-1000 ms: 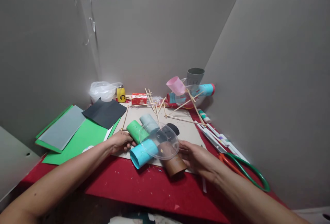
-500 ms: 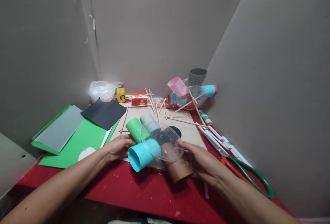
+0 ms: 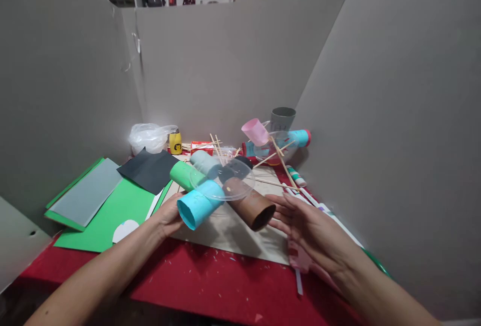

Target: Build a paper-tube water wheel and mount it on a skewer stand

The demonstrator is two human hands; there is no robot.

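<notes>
A clear round plastic lid (image 3: 232, 190) joins several coloured paper tubes, spread around it like spokes. I see a light blue tube (image 3: 199, 206), a green tube (image 3: 184, 175), a grey tube (image 3: 203, 162), a brown tube (image 3: 253, 208) and a black tube (image 3: 245, 161). My left hand (image 3: 171, 218) grips this piece from the left, by the blue and green tubes, its fingertips hidden behind them. The piece is held up above a cardboard sheet (image 3: 229, 238). Beside the brown tube's end, my right hand (image 3: 300, 221) is open, fingers stretched out and apart.
Behind stands a stick frame bearing a pink tube (image 3: 255, 131) and a dark grey tube (image 3: 282, 118). Green sheets (image 3: 97, 221) and black paper (image 3: 150, 171) lie left. A yellow jar (image 3: 175, 141) and a plastic bag (image 3: 150, 137) are at the back. Grey panels surround the red-covered table (image 3: 195, 281).
The tube piece has risen and shifted slightly left, tilting so the lid looks flatter. My right hand has let go of its right side and opened. The view has tipped up.
</notes>
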